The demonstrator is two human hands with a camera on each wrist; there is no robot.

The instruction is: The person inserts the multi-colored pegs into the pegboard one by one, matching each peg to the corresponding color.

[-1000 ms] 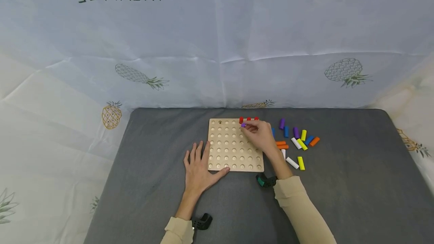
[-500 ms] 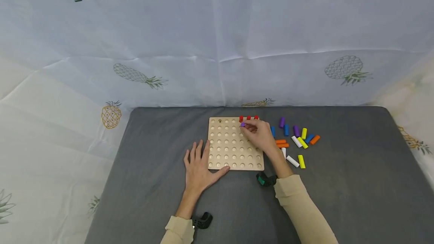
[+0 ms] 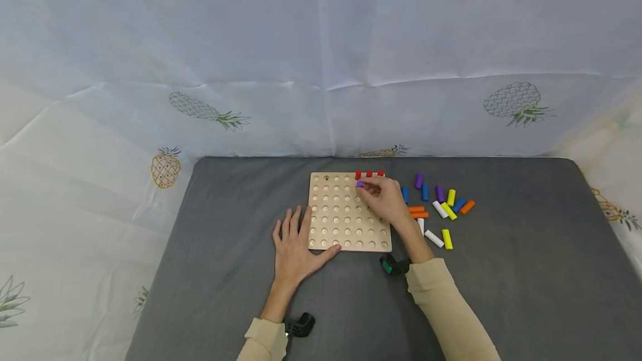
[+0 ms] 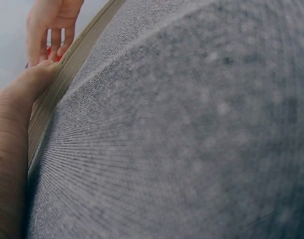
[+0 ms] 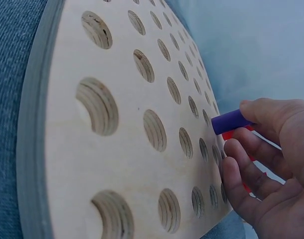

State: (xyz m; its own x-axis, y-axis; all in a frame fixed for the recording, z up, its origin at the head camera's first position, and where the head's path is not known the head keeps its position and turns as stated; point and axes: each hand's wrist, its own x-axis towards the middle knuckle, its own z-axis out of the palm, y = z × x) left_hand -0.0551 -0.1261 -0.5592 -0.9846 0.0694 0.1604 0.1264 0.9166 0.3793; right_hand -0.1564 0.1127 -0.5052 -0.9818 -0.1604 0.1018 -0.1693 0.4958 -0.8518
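A square wooden board [image 3: 353, 226] with rows of round holes lies on the grey cloth. My left hand [image 3: 295, 252] is spread at its near left corner, fingers along the left side and thumb at the front edge. Over the far right part of the board, my right hand [image 3: 383, 199] pinches a purple peg [image 5: 230, 122] between thumb and index finger. In the right wrist view the peg is tilted, its free end close to the board's surface; whether it touches is unclear. Several red pegs [image 3: 369, 174] stand along the far edge, partly behind the right hand.
Right of the board, loose pegs lie scattered, among them a purple peg [image 3: 418, 181], a yellow peg [image 3: 447, 239], a white peg [image 3: 434, 238] and an orange peg [image 3: 467, 207]. A pineapple-print curtain [image 3: 281, 127] hangs behind the table.
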